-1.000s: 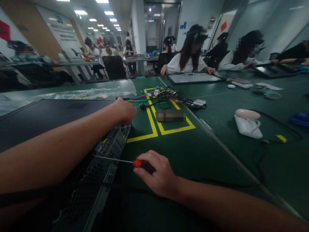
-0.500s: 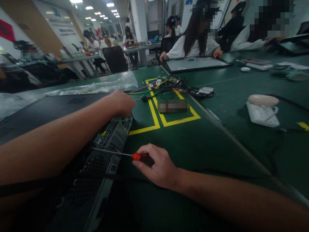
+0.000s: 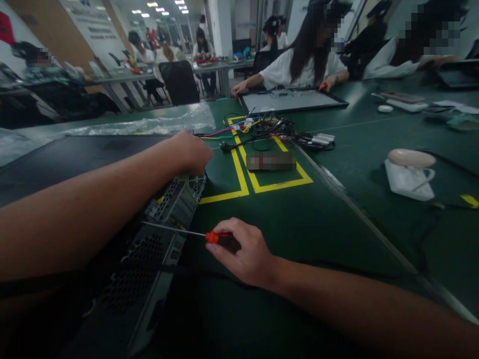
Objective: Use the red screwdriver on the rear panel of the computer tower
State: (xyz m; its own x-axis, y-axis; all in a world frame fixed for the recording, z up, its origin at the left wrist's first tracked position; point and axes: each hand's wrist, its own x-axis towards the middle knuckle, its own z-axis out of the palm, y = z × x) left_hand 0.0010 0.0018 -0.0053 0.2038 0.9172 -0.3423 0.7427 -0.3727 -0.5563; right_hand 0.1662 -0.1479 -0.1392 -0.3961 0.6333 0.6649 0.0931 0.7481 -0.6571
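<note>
My right hand point(image 3: 245, 252) is closed around the red and black handle of a screwdriver point(image 3: 210, 237). The screwdriver's long shaft points left, its tip by the rear panel of a computer case point(image 3: 179, 199) lying at the left. My left hand point(image 3: 192, 152) rests at the far end of the case, near its fan grille. The fingers of my left hand are turned away and hidden, so what they hold does not show. My left forearm crosses above the case.
A tangle of cables point(image 3: 269, 124) and a blurred box point(image 3: 271, 161) lie by yellow tape on the green table point(image 3: 322, 239). Plastic film point(image 3: 187, 118) is behind the case. A white holder point(image 3: 409, 179) stands at right. Across the table a person handles a flat panel point(image 3: 292, 101).
The view has shifted slightly. Both my hands keep nearly the same places on the case and the screwdriver. The person opposite and the flat panel appear a little further left.
</note>
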